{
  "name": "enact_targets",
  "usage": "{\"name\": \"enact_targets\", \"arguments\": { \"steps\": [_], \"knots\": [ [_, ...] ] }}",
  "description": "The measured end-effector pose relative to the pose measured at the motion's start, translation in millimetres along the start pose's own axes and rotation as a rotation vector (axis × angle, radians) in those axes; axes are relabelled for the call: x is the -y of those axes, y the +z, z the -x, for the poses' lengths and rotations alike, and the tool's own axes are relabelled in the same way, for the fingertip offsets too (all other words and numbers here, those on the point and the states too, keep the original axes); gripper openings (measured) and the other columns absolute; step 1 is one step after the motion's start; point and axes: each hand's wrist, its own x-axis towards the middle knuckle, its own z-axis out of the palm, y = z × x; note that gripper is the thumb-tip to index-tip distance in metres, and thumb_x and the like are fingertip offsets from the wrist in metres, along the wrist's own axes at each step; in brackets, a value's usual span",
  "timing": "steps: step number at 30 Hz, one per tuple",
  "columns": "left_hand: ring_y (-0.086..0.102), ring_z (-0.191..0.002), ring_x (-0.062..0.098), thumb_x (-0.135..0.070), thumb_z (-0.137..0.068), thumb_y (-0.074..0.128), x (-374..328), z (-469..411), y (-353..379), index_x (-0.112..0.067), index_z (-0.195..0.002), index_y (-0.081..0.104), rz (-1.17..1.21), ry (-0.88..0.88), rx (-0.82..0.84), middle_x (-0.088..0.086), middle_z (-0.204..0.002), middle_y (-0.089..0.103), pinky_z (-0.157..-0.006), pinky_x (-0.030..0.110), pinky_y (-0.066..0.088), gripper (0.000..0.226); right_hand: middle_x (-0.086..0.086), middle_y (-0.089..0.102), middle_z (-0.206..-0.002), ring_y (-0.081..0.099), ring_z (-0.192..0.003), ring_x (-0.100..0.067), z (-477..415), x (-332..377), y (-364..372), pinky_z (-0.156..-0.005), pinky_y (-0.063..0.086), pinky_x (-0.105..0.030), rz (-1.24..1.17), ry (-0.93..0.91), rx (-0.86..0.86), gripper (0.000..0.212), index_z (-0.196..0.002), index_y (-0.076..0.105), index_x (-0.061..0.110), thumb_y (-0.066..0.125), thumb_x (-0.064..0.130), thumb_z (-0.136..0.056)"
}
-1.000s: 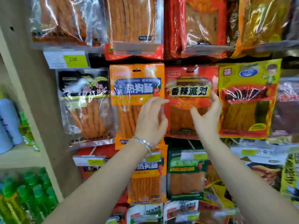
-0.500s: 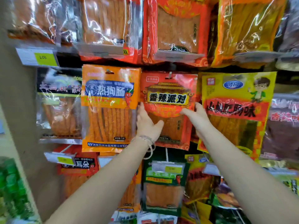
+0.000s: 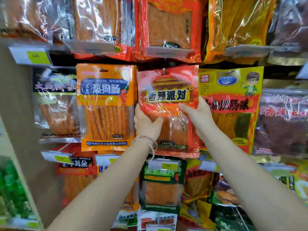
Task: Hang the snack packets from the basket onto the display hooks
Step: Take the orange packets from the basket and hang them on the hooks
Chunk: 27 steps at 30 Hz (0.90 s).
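A red snack packet [image 3: 168, 90] hangs in the middle row of the display, with the tip of its hook [image 3: 163, 70] poking through the hole at its top. My left hand [image 3: 145, 121] grips the packet's left edge, thumb across the front. On the right edge, my right hand [image 3: 199, 115] holds it the same way, thumb on the front. The basket is out of view.
An orange packet [image 3: 106, 104] hangs directly to the left and a yellow packet [image 3: 231, 104] to the right, both touching the red one. More packets fill the rows above and below, with price tags [image 3: 31, 55] on the hook ends. Green bottles [image 3: 11, 189] stand on a shelf at lower left.
Both hands moved from resting flat on the packets' fronts to gripping the red packet's two sides. The view moved closer to the display and shifted a little to the right.
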Motion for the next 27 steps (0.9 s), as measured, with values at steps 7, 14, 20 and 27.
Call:
{"name": "enact_targets", "arguments": {
  "steps": [7,14,20,27],
  "knots": [
    [0.019,-0.139,0.023,-0.014,-0.082,0.065,-5.9,17.0,-13.0,-0.019,-0.149,0.007,0.005,0.086,-0.053,0.01,-0.15,0.018,-0.111,0.033,0.017,0.089,0.0,0.051,-0.137,0.047,-0.126,-0.009,6.0,-2.7,-7.1,-0.109,0.037,-0.033,0.066,0.022,0.003,0.078,-0.141,0.037,0.012,0.078,0.029,-0.076],
    [0.022,-0.14,0.022,-0.014,-0.087,0.057,1.5,13.8,-26.9,-0.021,-0.149,0.008,-0.031,0.07,0.01,0.006,-0.153,0.011,-0.104,0.024,0.018,0.079,-0.004,0.026,-0.154,0.028,-0.139,-0.017,34.7,-17.8,6.9,-0.115,0.028,-0.038,0.293,-0.119,-0.062,0.089,-0.15,0.016,0.017,0.072,0.031,-0.082],
    [0.014,-0.142,0.02,-0.013,-0.087,0.056,1.9,22.3,-28.2,-0.019,-0.149,0.012,-0.055,0.157,-0.048,0.007,-0.154,0.011,-0.101,0.021,0.012,0.077,-0.006,0.029,-0.147,0.031,-0.137,-0.019,44.6,-25.7,15.5,-0.111,0.033,-0.043,0.347,-0.141,-0.048,0.079,-0.148,0.024,0.019,0.071,0.021,-0.083],
    [0.017,-0.139,0.021,-0.016,-0.087,0.057,1.8,25.1,-32.1,-0.016,-0.149,0.014,-0.089,0.135,-0.058,0.006,-0.152,0.013,-0.1,0.021,0.013,0.076,-0.004,0.032,-0.143,0.033,-0.134,-0.017,50.7,-24.0,10.0,-0.111,0.033,-0.043,0.375,-0.19,-0.08,0.068,-0.145,0.031,0.019,0.067,0.022,-0.087]
  ]
}}
